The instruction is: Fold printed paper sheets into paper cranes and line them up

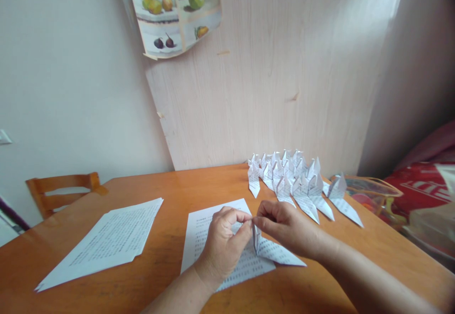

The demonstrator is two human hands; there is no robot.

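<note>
A folded paper figure (280,251) made from printed paper stands in front of me, its long pointed end lying out to the right. My left hand (227,243) pinches the top tip of its upright part from the left. From the right, my right hand (284,226) pinches the same tip with thumb and forefinger. The fingertips of both hands meet there and hide the tip itself. Under the figure and my left hand lies a flat printed sheet (199,233), partly covered.
Several finished-looking folded paper figures (300,190) stand in rows at the table's back right. A stack of printed sheets (113,233) lies on the left of the wooden table (156,276). A chair (64,186) stands beyond the left edge; bags (423,190) sit past the right edge.
</note>
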